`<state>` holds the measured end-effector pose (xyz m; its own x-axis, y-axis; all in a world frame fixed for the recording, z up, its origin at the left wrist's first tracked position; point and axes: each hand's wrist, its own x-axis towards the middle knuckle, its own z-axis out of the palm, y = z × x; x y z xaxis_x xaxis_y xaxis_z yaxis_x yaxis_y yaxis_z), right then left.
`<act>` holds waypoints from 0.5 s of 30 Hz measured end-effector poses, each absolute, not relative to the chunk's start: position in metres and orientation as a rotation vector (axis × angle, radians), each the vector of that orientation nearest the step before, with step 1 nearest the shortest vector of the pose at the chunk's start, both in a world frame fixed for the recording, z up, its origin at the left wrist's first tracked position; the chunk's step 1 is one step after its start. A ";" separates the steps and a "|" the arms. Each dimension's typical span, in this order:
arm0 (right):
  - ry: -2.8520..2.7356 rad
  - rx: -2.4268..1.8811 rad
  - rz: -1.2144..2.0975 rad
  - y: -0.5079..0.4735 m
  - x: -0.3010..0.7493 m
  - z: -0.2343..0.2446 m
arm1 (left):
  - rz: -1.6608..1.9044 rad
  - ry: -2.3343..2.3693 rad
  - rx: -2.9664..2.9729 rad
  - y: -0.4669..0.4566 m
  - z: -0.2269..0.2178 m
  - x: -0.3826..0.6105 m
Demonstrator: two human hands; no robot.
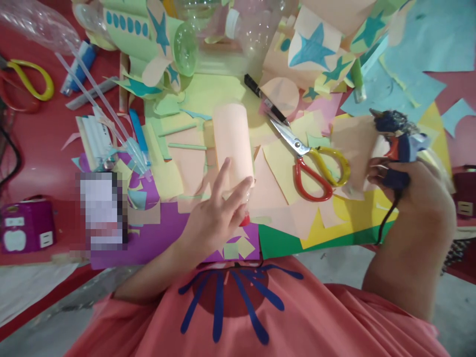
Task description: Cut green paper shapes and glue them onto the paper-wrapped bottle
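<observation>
A bottle wrapped in pale peach paper (232, 139) lies in front of me, with a red cap (244, 219) at its near end. My left hand (219, 206) rests over the near end of the bottle, its fingers stretched out and spread against the paper. On the right, my right hand (420, 191) is closed around a blue glue gun (399, 176) with an orange part and a dark cord. Between the hands lie scissors (297, 146) with one red and one yellow handle, blades apart. A black pen (266, 99) lies beyond their tips.
Coloured paper sheets and scraps cover the red table (22, 158). Clear plastic bottles (256, 29) and papers with blue stars (312, 47) stand at the back. To the left are a blurred-out phone (102, 210), a purple box (28, 225), clear sticks (107, 114) and other scissors (33, 79).
</observation>
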<state>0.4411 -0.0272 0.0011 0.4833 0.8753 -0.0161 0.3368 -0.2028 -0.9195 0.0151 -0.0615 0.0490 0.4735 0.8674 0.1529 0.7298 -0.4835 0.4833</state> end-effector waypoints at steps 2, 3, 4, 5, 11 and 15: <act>-0.813 -1.782 1.045 -0.025 0.431 0.016 | 0.601 1.267 2.382 -0.045 0.046 0.007; -0.745 -1.797 1.113 -0.024 0.426 0.024 | 0.642 1.241 2.394 -0.036 0.044 0.003; -0.716 -1.822 1.141 -0.024 0.420 0.032 | 0.645 1.239 2.389 -0.028 0.041 -0.001; -0.720 -1.848 1.182 -0.023 0.414 0.039 | 0.654 1.220 2.404 -0.022 0.037 -0.004; -0.862 -1.553 1.419 -0.017 0.363 0.067 | 0.657 1.151 2.462 -0.008 0.017 -0.008; -0.867 -1.450 1.660 -0.008 0.320 0.079 | 0.567 1.113 2.467 -0.014 0.014 -0.009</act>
